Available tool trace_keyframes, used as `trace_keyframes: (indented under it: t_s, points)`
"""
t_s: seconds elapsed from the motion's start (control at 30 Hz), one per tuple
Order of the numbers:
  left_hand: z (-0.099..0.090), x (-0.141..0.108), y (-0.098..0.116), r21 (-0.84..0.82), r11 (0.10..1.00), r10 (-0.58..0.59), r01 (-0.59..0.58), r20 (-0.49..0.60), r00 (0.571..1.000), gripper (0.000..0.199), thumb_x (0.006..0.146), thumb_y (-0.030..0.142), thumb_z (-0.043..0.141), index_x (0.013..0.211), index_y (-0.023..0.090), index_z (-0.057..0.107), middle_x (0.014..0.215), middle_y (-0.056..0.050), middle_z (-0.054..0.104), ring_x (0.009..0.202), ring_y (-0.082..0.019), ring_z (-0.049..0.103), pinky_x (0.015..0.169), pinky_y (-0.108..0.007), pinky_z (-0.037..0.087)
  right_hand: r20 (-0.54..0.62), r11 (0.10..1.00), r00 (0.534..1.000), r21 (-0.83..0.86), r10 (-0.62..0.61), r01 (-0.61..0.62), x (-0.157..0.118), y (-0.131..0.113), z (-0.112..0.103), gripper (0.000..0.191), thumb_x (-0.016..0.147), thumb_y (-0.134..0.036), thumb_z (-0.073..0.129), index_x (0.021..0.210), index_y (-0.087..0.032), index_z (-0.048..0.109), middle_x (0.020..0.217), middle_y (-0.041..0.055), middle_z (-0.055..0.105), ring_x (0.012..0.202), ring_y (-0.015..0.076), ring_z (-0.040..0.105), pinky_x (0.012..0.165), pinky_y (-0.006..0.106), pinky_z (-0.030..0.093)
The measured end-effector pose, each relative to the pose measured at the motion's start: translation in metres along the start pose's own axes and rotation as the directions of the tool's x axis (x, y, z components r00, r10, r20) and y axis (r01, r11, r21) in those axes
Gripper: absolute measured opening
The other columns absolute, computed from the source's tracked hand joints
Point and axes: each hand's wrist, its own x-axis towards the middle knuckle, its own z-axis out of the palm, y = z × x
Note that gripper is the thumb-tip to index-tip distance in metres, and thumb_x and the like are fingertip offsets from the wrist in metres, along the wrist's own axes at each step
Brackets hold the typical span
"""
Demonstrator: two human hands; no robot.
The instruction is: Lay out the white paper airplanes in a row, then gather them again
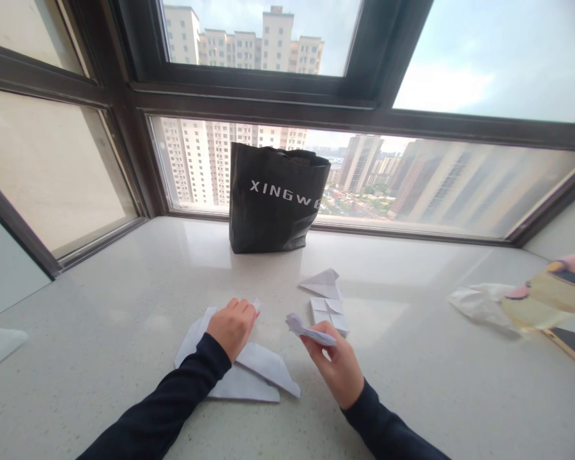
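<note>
Dark-framed windows (pixel 263 102) meet in a corner above a speckled white countertop (pixel 426 383); daylight glints off its surface, and pale apartment towers (pixel 196 153) rise outside under cloudy sky (pixel 498 57)

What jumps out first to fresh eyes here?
The black bag with pale lettering, upright against the bright window. Then the two dark-sleeved hands below it: the right hand holds folded white paper, the left hand is over larger folded sheets.

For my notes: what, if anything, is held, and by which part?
Right hand pinches folded paper by its right part; what the left hand holds, if anything, is unclear.
</note>
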Motion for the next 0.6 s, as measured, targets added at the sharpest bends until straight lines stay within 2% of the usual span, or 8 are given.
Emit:
trace_keyframes:
  t_s: [0.1,0.17,0.2,0.27,0.33,0.4,0.5,0.6]
  points:
    - [-0.006,0.002,0.005,-0.157,0.988,-0.015,-0.002,-0.103,0.995,0.026,0.086,0.024,0.033,0.074,0.016,0.055,0.074,-0.005,0.058,0.070,-0.016,0.052,0.066,-0.027,0.041,-0.002,0.945,0.994,0.312,0.106,-0.100,-0.003,-0.008,0.001,0.018,0.075,-0.034,0.052,0.067,-0.019,0.047,0.057,-0.0031,0.046,0.046,0.0098,0.046,0.043,0.023,0.041]
    - [-0.007,0.002,0.012,-0.422,0.905,-0.125,0.062,-0.124,0.984,0.026,0.085,0.030,0.035,0.075,0.016,0.054,0.068,-0.002,0.057,0.056,-0.012,0.052,0.056,-0.023,0.042,0.058,0.873,0.986,0.459,0.159,-0.168,-0.006,-0.015,0.004,0.020,0.073,-0.036,0.055,0.066,-0.018,0.046,0.058,-0.0022,0.050,0.045,0.0093,0.049,0.042,0.022,0.043]
    - [-0.006,0.001,0.016,-0.576,0.809,-0.201,0.114,-0.089,0.976,0.026,0.084,0.033,0.036,0.075,0.016,0.054,0.061,0.000,0.055,0.048,-0.010,0.049,0.049,-0.021,0.041,0.092,0.842,0.981,0.503,0.172,-0.195,-0.008,-0.018,0.007,0.021,0.072,-0.035,0.057,0.066,-0.018,0.046,0.060,-0.0012,0.053,0.045,0.0093,0.050,0.042,0.022,0.043]
    - [-0.003,-0.001,0.024,-0.823,0.526,-0.312,0.215,0.048,0.949,0.029,0.080,0.041,0.041,0.075,0.015,0.053,0.050,0.003,0.050,0.040,-0.009,0.045,0.040,-0.020,0.038,0.154,0.802,0.972,0.549,0.180,-0.236,-0.012,-0.022,0.011,0.021,0.072,-0.035,0.057,0.066,-0.017,0.047,0.061,0.0003,0.057,0.043,0.0088,0.051,0.041,0.022,0.043]
    - [0.000,-0.003,0.033,-0.921,0.284,-0.329,0.268,0.169,0.929,0.032,0.076,0.047,0.045,0.075,0.015,0.051,0.047,0.005,0.047,0.039,-0.009,0.045,0.037,-0.020,0.038,0.184,0.783,0.967,0.568,0.178,-0.252,-0.013,-0.024,0.014,0.021,0.072,-0.035,0.058,0.067,-0.017,0.049,0.061,0.0007,0.059,0.041,0.0082,0.050,0.039,0.021,0.043]
    - [0.002,-0.006,0.040,-0.950,0.149,-0.296,0.276,0.223,0.929,0.035,0.072,0.049,0.049,0.077,0.015,0.049,0.051,0.004,0.051,0.041,-0.009,0.046,0.039,-0.020,0.039,0.171,0.781,0.968,0.573,0.182,-0.248,-0.013,-0.023,0.015,0.021,0.071,-0.035,0.059,0.067,-0.016,0.050,0.060,0.0005,0.059,0.041,0.0077,0.049,0.038,0.021,0.042]
    - [0.001,-0.010,0.046,-0.963,0.091,-0.223,0.255,0.230,0.947,0.035,0.071,0.048,0.052,0.084,0.016,0.046,0.055,0.002,0.055,0.048,-0.011,0.050,0.047,-0.021,0.040,0.124,0.792,0.971,0.562,0.205,-0.239,-0.010,-0.020,0.012,0.021,0.069,-0.036,0.060,0.068,-0.016,0.053,0.059,0.0002,0.059,0.040,0.0070,0.047,0.038,0.019,0.041]
    - [0.000,-0.013,0.047,-0.964,0.103,-0.174,0.246,0.226,0.959,0.039,0.073,0.046,0.052,0.097,0.016,0.046,0.059,0.002,0.057,0.057,-0.013,0.053,0.056,-0.023,0.039,0.097,0.805,0.970,0.543,0.222,-0.239,-0.007,-0.016,0.009,0.021,0.069,-0.036,0.060,0.069,-0.015,0.055,0.058,-0.0002,0.058,0.040,0.0066,0.046,0.038,0.019,0.040]
